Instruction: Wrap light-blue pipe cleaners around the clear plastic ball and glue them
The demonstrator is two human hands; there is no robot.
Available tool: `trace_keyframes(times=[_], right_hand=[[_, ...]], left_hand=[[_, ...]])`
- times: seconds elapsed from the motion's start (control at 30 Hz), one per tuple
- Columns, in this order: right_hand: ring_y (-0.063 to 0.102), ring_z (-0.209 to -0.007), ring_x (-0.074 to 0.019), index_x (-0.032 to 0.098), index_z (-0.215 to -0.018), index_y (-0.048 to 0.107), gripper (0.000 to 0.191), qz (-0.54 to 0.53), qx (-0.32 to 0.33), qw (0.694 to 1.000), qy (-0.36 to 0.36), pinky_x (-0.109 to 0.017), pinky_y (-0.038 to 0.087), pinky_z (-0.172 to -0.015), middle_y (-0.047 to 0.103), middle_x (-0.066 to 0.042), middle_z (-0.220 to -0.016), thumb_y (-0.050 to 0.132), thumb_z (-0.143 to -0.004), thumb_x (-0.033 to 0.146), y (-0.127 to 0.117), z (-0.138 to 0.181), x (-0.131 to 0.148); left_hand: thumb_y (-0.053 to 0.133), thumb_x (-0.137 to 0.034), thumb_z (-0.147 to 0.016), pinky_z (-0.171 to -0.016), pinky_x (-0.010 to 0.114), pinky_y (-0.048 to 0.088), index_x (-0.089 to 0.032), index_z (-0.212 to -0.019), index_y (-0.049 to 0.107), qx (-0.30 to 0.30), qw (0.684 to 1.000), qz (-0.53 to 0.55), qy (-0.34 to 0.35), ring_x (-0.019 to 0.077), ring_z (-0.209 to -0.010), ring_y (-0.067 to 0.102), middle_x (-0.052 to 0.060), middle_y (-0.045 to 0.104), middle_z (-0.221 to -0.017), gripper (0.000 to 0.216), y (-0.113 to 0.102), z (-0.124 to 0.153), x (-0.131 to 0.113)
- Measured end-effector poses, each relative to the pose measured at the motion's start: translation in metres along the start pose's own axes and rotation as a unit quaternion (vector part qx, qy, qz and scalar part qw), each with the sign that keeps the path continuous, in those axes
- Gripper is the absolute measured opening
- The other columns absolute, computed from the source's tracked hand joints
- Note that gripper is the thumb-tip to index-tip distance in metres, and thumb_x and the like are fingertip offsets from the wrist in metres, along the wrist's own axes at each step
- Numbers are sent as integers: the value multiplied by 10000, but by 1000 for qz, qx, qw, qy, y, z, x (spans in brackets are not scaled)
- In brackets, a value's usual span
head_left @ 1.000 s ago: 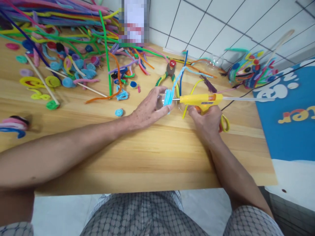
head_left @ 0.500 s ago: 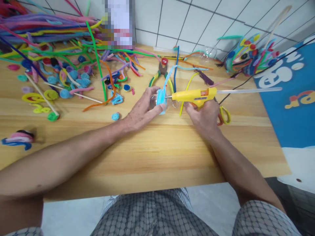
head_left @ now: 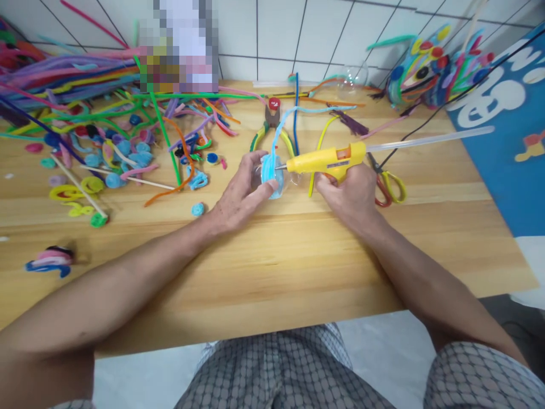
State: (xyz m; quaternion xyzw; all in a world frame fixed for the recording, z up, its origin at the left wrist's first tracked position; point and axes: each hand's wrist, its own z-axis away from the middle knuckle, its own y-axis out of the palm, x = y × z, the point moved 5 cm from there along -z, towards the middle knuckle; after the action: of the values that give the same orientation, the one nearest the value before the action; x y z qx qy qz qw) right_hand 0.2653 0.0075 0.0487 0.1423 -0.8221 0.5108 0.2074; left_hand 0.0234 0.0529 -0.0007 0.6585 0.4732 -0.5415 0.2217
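Note:
My left hand (head_left: 239, 190) is closed around a clear plastic ball (head_left: 279, 183) that has light blue pipe cleaner (head_left: 268, 169) wound across its side. A loose end of that pipe cleaner rises from the ball and bends off to the right. My right hand (head_left: 351, 193) grips a yellow glue gun (head_left: 326, 159), with a long clear glue stick (head_left: 434, 139) jutting from its back. The gun's metal nozzle points left and meets the ball beside the blue windings; whether it touches them I cannot tell. My fingers hide part of the ball.
Pliers (head_left: 272, 122) lie just behind the ball, scissors (head_left: 389, 184) to the right of my right hand. Loose pipe cleaners and coiled pieces (head_left: 114, 180) spread over the left. Decorated figures (head_left: 419, 74) stand at the back right; a black cord (head_left: 409, 133) runs there.
The camera view has shifted, so the table things sit differently in the picture. Both hands keep their hold, and the nozzle stays at the ball, which looks turned slightly.

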Motion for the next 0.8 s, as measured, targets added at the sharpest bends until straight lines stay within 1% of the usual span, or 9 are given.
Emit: trace_keyframes(times=[0.13,0.23,0.37,0.53,0.67,0.8], right_hand=[[721,-810,-301,292,-820,597,97,6,-4,1000,-2,-449,606,-794,705,-60,-761,693,-831,283,3,0,-3],[733,-832,-303,288,-864,603,95,6,-8,1000,-3,-449,612,-814,721,-58,-787,686,-823,266,4,1,-3],[740,-829,-302,288,-855,584,114,14,-12,1000,7,-461,618,-848,723,-53,-790,682,-802,265,3,1,-2],[761,-845,-316,283,-868,600,111,11,-4,1000,17,-492,634,-906,725,-58,-795,684,-795,274,2,-1,0],[762,-905,-320,295,-898,629,121,-4,-13,1000,22,-467,634,-889,737,-63,-815,697,-800,277,2,0,-2],[741,-857,-312,305,-855,607,106,-3,-18,1000,17,-459,626,-861,743,-55,-786,686,-785,300,1,1,-3]], left_hand=[[706,-668,-1071,-1032,430,632,-306,-1524,477,1,1000,6,-9,242,-1177,684,79,663,-1362,624,-1,1,1],[704,-682,-1069,-1028,429,632,-301,-1512,491,-7,1000,10,-9,240,-1173,684,76,670,-1337,622,-1,1,0],[696,-695,-1068,-986,420,643,-302,-1499,493,-8,1000,14,-12,234,-1140,680,70,670,-1292,618,-1,1,-3],[712,-704,-1047,-1054,455,649,-314,-1498,493,-12,1000,17,-21,257,-1216,681,88,664,-1389,635,0,1,-4],[705,-706,-1047,-1061,465,648,-315,-1500,490,-12,1000,16,-19,259,-1212,684,85,670,-1365,636,0,1,-3],[694,-701,-1056,-1076,476,634,-311,-1500,490,-7,1000,0,-21,260,-1205,683,84,672,-1356,625,-2,1,-3]])
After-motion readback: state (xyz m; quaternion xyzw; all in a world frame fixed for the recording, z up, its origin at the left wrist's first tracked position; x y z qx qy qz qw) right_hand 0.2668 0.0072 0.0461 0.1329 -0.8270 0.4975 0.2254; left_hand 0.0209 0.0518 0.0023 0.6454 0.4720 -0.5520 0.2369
